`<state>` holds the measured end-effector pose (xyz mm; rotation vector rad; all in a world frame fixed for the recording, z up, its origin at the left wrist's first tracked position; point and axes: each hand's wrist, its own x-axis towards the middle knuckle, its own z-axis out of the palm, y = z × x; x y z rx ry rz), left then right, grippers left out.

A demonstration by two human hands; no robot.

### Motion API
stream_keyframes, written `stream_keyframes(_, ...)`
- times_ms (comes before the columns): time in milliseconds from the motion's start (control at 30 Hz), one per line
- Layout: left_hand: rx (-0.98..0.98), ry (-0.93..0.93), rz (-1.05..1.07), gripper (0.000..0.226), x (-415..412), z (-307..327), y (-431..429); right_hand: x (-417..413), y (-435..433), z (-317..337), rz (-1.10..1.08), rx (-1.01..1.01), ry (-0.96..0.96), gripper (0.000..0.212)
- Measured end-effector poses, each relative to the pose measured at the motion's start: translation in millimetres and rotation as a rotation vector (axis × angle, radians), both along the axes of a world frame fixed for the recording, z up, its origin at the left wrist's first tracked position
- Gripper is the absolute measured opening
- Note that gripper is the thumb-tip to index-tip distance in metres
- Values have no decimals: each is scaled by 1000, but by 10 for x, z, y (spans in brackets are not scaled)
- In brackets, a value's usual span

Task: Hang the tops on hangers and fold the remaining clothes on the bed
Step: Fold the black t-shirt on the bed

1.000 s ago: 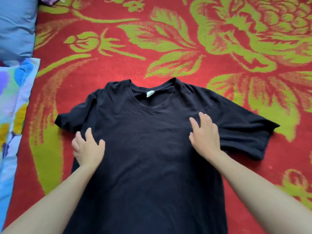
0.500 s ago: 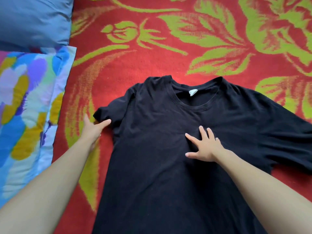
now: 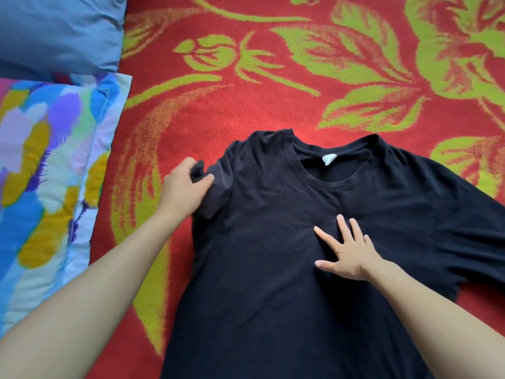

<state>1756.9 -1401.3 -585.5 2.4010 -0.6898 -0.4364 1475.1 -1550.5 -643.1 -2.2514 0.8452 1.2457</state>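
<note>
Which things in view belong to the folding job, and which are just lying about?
In the job:
T-shirt, black, spread out
left hand, gripping its sleeve
right hand, pressing flat on it

Lying about:
blue pillow, top left
patterned pillow, just below that
red blanket, only the surface underneath

No legible text.
Small white neck tag (image 3: 327, 160) inside the collar of the black T-shirt (image 3: 273, 255), perhaps blank, too blurred to tell.

matt cloth T-shirt (image 3: 273, 242), coarse woven blanket (image 3: 273, 86)
</note>
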Motion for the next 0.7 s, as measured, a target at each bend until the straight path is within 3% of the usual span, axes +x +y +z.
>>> stream_keyframes(67,-120,70,281,13,314,-51,95,5,-7,4,3,1,6,79)
stream_keyframes(167,-298,516,958,14,948,-422,723,-9,-2,-9,9,-5,9,79)
stream_keyframes(233,-529,727,1230,39,1099,-650,1179,-14,4,-11,12,-6,16,80)
stream_keyframes(267,-550,781,1279,44,1005,-634,1250,-11,7,-11,10,0,18,81)
stream_keyframes(333,-450,824,1141,47,685,-535,1162,-2,5,-9,6,9,14,81)
stream_keyframes(467,89,380,324,86,255,-572,855,2,-2,2,17,4,18,81)
stream_keyframes(533,321,221,173,94,242,-567,791,-4,-2,-1,24,1,22,81)
stream_keyframes(633,367,4,179,59,297,-491,765,-14,10,-3,24,1,26,81)
stream_keyframes(700,360,-44,170,37,489,-397,765,-9,5,-4,22,4,26,81)
